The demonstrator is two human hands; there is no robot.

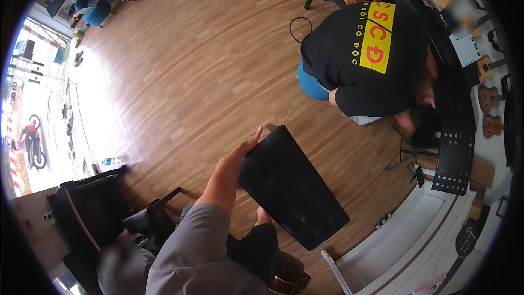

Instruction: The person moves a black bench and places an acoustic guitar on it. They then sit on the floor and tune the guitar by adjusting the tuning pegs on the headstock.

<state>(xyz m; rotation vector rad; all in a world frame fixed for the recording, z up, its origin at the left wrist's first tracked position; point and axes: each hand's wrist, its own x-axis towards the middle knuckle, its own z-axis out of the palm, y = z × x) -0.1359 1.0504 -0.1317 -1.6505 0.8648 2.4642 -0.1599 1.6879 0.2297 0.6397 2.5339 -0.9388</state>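
While a black padded bench (295, 188) slants across the view in front of the wearer, over the wooden floor (185, 93), the left hand (250, 146) touches its upper-left edge, one digit laid along the side; the other fingers are hidden, so I cannot tell whether they clamp on it. The right hand is out of view, its fingers impossible to judge. Near the bench's lower end stands a white piano (390, 235); farther off, a person in black (333, 57) bends forward on a blue stool (311, 83).
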